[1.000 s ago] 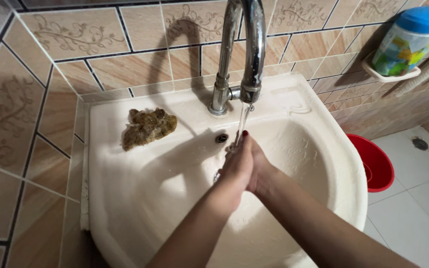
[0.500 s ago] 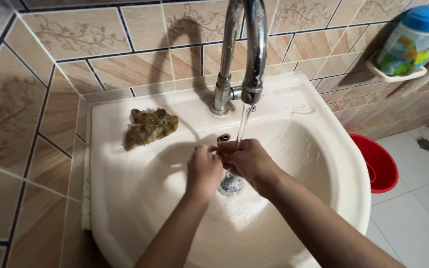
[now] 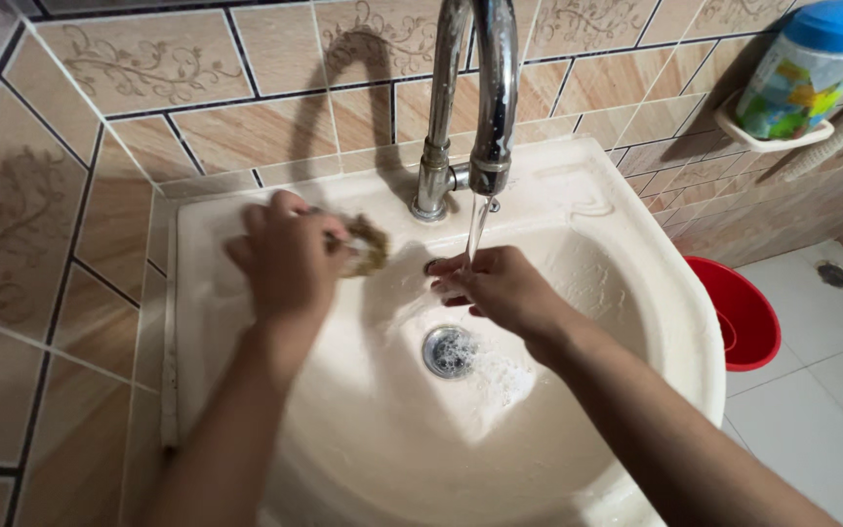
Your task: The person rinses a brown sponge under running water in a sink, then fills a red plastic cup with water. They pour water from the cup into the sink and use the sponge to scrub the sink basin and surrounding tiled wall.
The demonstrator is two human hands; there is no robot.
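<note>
Left hand (image 3: 290, 256): closed over ragged olive-brown scrub sponge (image 3: 371, 244) on cream ceramic basin (image 3: 636, 293) ledge | chrome gooseneck tap (image 3: 475, 107): running | right hand (image 3: 500, 288): open, empty, under stream | risk: wet sponge likely slipping into bowl.

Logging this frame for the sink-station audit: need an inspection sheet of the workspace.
Surface: cream corner basin, wet, foam by the drain.
Job's things: brownish scrub pad on the basin's back left ledge, mostly covered; chrome tap with water running.
Clutter: nothing seen in the bowl.
Hands: left hand on the scrub pad, fingers curled over it; whether it grips cannot be told. Right hand under the stream, holding nothing visible.
Cables: nothing seen; a ribbed white hose at the right edge.
Surroundings: patterned tan wall tiles; blue-lidded jar on a small wall shelf; red tub on the white floor.
</note>
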